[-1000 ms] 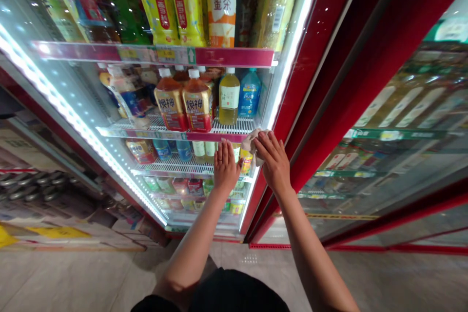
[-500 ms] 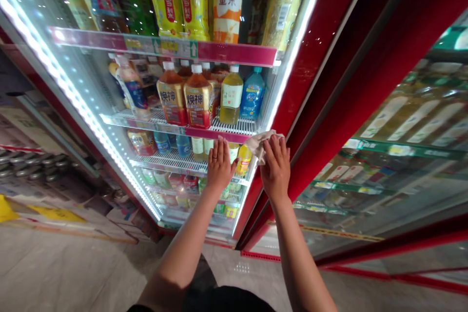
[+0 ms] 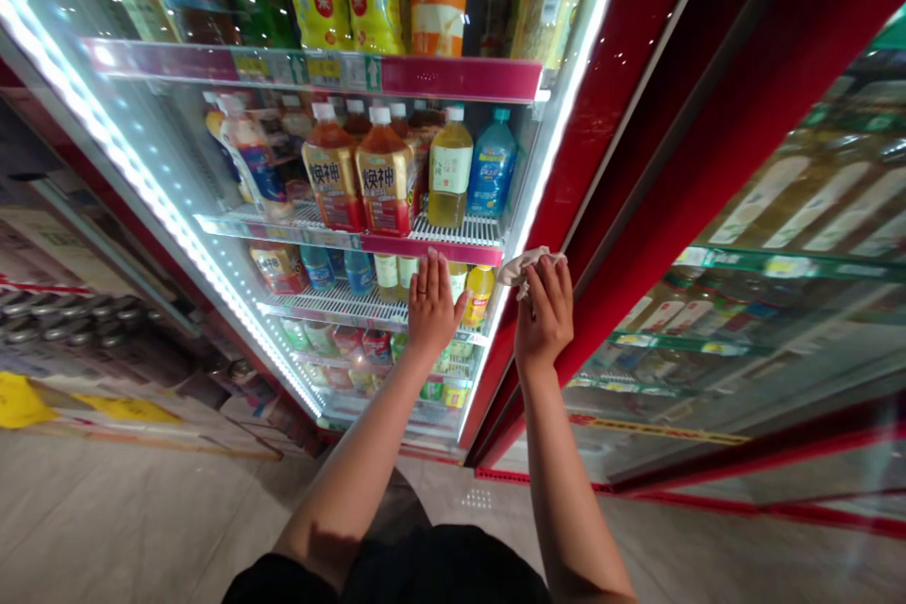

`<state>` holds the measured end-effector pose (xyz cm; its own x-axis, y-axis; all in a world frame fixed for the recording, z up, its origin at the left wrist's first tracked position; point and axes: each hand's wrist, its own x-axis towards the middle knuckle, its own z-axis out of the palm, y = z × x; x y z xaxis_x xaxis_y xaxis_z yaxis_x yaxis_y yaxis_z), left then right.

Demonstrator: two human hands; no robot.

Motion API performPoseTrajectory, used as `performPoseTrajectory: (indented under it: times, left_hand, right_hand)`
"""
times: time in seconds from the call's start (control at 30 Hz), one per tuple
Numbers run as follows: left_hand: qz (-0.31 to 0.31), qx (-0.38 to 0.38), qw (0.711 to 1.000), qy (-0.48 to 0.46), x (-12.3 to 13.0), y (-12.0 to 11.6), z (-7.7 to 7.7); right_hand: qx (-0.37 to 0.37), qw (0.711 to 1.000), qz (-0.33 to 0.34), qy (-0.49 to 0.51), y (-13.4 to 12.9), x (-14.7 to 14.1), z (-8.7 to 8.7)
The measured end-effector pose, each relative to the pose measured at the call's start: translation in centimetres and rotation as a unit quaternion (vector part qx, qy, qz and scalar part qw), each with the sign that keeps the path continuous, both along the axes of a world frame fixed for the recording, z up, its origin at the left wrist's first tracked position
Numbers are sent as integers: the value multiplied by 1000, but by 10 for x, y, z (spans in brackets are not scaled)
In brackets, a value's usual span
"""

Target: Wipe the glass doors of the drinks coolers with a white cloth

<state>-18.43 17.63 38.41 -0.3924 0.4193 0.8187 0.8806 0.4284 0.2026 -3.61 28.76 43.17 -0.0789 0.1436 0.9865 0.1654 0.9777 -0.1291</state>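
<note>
A glass-fronted drinks fridge with a red frame (image 3: 600,47) stands before me, its shelves lit by bright side strips. My left hand (image 3: 433,304) lies flat with fingers stretched, a ring on one of them, at the fridge's glass front below the middle shelf edge (image 3: 439,248). To its right, my right hand (image 3: 545,313) presses a crumpled pale cloth (image 3: 528,266) at the right edge of the glass, by the light strip and red frame. The fingers cover part of the cloth.
Behind the glass stand brown-red bottles (image 3: 386,175), a yellow-green bottle (image 3: 449,170) and a blue bottle (image 3: 492,168). A second fridge with green shelf edges (image 3: 785,264) is on the right. Shelved goods (image 3: 77,321) line the left, above a grey tiled floor (image 3: 142,510).
My right hand and the cloth have shifted slightly right, and the cloth is more bunched under the fingers. The left hand stays flat in nearly the same place. The view has moved a little.
</note>
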Motion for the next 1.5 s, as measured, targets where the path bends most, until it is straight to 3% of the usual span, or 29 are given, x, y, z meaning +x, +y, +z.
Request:
performPoseTrajectory:
  times: [0.3,0.47,0.57,0.67,0.77,0.87,1.07,1.2,1.33,1.43,1.5]
  left_hand:
    - [-7,2,1000,7,0,-1,2]
    - [-4,0,1000,-1,1,-1,3]
    - [-11,-1,1000,-10,2,-1,4]
    - [-17,0,999,-32,2,-1,5]
    - [-21,0,999,-41,2,0,6]
    - [-21,-2,999,-37,2,-1,8]
    - [-16,-8,1000,-18,3,-3,10]
    - [-11,-6,1000,-9,3,-3,10]
    - [-17,-10,1000,-21,3,-2,10]
    - [-20,-15,999,-26,3,-2,10]
    - [-18,-19,999,-21,3,-2,11]
  right_hand:
    - [-57,997,28,31,-16,-7,-23]
    - [-98,993,45,44,-23,-14,-9]
    - [-76,995,69,-14,-24,-16,-3]
    - [-60,994,78,-52,-24,-10,-11]
    - [-82,995,58,-26,-25,-2,-21]
    - [-112,993,48,-6,-30,-3,-18]
    - [-110,985,115,-72,-34,-12,-14]
    - [-99,991,67,-64,-32,-2,-23]
    - [-106,992,32,-58,-32,-1,-11]
    - [-94,990,63,-83,-33,-7,0]
    - [-82,985,93,-116,-32,-7,-2]
